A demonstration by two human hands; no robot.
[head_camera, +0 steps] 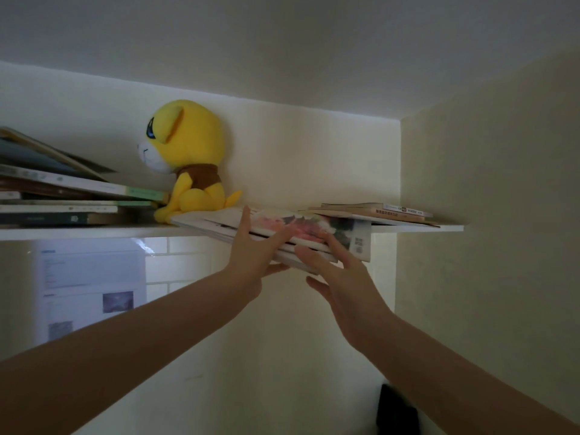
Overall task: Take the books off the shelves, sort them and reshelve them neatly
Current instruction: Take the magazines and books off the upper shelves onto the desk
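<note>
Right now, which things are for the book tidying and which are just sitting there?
For the job: tilted book stack, gripped by the left hand, right hand touching it; left book pile; right book pile; shelf.
Just lying about: yellow plush toy; printed sheet below.

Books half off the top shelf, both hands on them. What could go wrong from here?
1. The tilted bundle of books overhangs the shelf; the left hand grips it, the right hand only touches it with straight fingers, so loose copies may slide out.
2. The plush toy sits at the bundle's far corner; pulling could topple it.
</note>
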